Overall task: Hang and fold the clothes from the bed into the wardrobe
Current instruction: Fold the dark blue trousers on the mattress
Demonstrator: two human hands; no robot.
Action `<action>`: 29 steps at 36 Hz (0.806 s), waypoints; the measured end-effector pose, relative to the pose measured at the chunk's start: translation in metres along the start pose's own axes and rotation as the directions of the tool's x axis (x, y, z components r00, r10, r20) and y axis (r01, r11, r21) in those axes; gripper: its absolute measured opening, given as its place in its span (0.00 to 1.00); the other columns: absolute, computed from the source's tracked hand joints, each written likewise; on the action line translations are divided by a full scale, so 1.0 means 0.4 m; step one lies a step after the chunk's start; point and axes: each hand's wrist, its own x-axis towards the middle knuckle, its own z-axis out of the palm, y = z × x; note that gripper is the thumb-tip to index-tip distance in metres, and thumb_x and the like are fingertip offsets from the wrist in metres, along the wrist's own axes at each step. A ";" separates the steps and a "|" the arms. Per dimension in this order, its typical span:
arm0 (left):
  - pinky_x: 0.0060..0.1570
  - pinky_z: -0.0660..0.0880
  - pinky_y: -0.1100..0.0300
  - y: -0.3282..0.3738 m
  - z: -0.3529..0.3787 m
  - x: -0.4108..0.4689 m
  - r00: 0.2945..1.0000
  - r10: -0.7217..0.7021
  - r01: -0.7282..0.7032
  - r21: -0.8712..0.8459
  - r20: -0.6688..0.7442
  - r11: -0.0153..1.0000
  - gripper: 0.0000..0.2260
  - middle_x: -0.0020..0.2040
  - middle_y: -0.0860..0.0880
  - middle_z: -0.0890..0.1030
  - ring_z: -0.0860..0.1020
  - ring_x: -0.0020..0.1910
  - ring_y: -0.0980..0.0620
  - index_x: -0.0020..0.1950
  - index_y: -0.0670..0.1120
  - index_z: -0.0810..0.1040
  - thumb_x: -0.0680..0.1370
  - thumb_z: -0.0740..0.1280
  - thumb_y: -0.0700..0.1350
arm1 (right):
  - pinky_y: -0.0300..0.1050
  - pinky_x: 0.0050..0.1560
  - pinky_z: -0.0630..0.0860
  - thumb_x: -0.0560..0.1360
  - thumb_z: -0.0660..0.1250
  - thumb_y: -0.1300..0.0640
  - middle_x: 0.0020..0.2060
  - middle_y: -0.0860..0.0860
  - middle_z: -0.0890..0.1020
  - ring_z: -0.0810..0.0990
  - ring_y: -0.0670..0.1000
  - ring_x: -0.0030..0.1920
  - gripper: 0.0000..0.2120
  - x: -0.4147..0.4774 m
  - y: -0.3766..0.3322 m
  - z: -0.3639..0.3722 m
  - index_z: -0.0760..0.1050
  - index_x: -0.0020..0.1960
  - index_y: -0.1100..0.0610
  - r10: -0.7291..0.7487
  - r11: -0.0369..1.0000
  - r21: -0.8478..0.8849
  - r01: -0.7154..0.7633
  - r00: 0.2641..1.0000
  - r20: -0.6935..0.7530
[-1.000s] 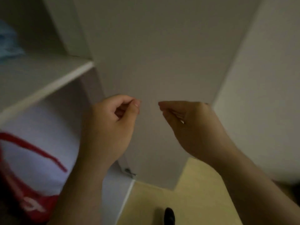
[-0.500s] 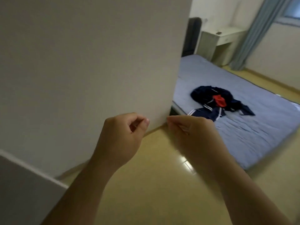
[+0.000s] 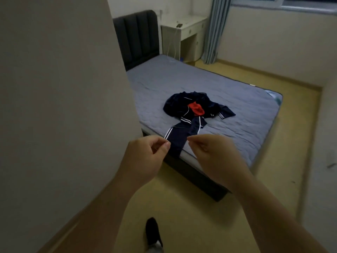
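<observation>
Yellow floor point(image 3: 191, 212) runs under the bed point(image 3: 242, 114), and on its grey quilted cover, toward the near edge, lies your heap of navy clothes point(image 3: 180, 105) with white stripes and a red piece point(image 3: 196, 109) on top. One striped part trails over the mattress edge. It shows between your raised hands, which do not touch it. Your left hand point(image 3: 145, 157) and right hand point(image 3: 213, 157) each have curled fingers, thumb against forefinger, with nothing visible in them. A pale panel point(image 3: 63, 88) fills your left side. Beyond the bed stand a dark headboard point(image 3: 138, 35), a white desk point(image 3: 184, 30) and a curtain point(image 3: 211, 30).
</observation>
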 end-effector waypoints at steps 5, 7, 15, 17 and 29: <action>0.36 0.73 0.73 -0.095 0.039 0.235 0.996 0.025 -0.024 -0.011 0.086 1.000 0.03 0.36 0.58 0.83 0.80 0.38 0.62 0.48 0.54 0.84 0.78 0.70 0.49 | 0.33 0.40 0.76 0.82 0.63 0.54 0.40 0.41 0.82 0.78 0.39 0.36 0.11 0.217 0.059 0.044 0.82 0.59 0.50 0.057 0.998 -0.031 -0.058 0.998 -0.017; 0.35 0.75 0.71 -0.131 0.048 0.343 0.992 0.023 -0.020 -0.025 0.124 0.999 0.03 0.36 0.59 0.82 0.81 0.37 0.62 0.49 0.55 0.84 0.78 0.70 0.49 | 0.27 0.38 0.70 0.82 0.63 0.54 0.37 0.38 0.78 0.73 0.35 0.33 0.12 0.311 0.075 0.057 0.82 0.61 0.51 0.087 0.995 -0.046 -0.087 0.996 -0.010; 0.34 0.72 0.74 -0.249 0.074 0.751 0.958 0.046 -0.046 -0.008 0.282 0.999 0.03 0.40 0.61 0.81 0.78 0.41 0.68 0.51 0.55 0.82 0.79 0.70 0.49 | 0.32 0.38 0.75 0.82 0.62 0.53 0.38 0.40 0.81 0.77 0.39 0.34 0.13 0.648 0.147 0.120 0.81 0.62 0.52 0.242 0.968 -0.062 -0.242 0.970 0.002; 0.33 0.71 0.74 -0.274 0.093 0.832 0.951 0.036 -0.040 0.006 0.308 0.999 0.03 0.40 0.62 0.80 0.77 0.42 0.68 0.51 0.56 0.81 0.79 0.69 0.49 | 0.45 0.38 0.80 0.82 0.62 0.54 0.39 0.48 0.84 0.80 0.47 0.36 0.12 0.723 0.175 0.143 0.82 0.57 0.57 0.277 0.959 -0.056 -0.277 0.961 0.008; 0.39 0.71 0.67 -0.546 0.389 1.276 0.850 -0.210 0.153 0.156 0.483 0.976 0.06 0.48 0.63 0.79 0.77 0.42 0.66 0.57 0.55 0.79 0.80 0.68 0.49 | 0.47 0.51 0.80 0.80 0.62 0.55 0.53 0.50 0.85 0.82 0.51 0.51 0.14 1.212 0.568 0.396 0.80 0.63 0.52 0.474 0.876 0.007 -0.482 0.864 0.173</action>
